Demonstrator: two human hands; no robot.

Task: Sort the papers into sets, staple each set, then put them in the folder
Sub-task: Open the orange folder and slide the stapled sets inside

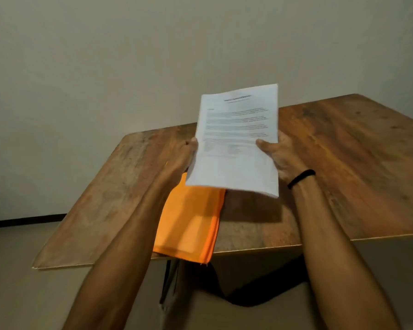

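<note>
A stack of white printed papers (236, 139) is lifted above the wooden table (343, 167), tilted up toward me. My left hand (187, 151) grips its left edge, thumb on the front. My right hand (275, 153) grips the right edge, thumb on the printed face; a black band circles that wrist. An orange folder (191, 222) lies flat on the table under the papers, its near corner hanging over the table's front edge. No stapler shows.
A plain wall stands behind the table's far edge. The floor shows to the left. Dark table legs and a dark shape (248, 298) sit under the table front.
</note>
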